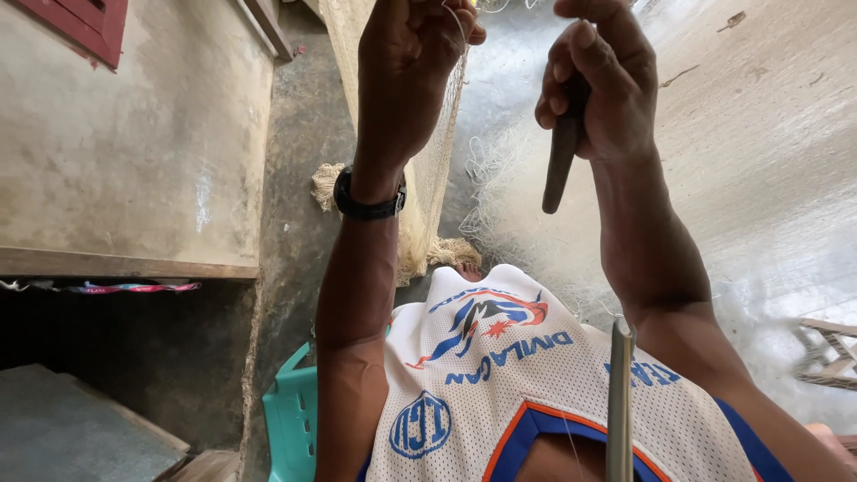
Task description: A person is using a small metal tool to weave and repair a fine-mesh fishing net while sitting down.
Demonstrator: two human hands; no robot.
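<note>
Both my arms are raised in front of me. My left hand [412,67], with a black watch [368,203] on the wrist, has its fingers closed on thin strands of a pale fishing net [435,161] that hangs down between my arms. My right hand [594,76] is closed around a dark, narrow netting tool [561,156] whose lower end points downward. The two hands are close together at the top of the view, and the fingertips are partly cut off by the frame edge.
A wide sheet of fine net [759,178] spreads over the ground on the right. A plastered wall [134,152] with a wooden ledge stands on the left. A teal plastic chair [290,419] is under me. A thin metal rod [619,402] rises near my chest.
</note>
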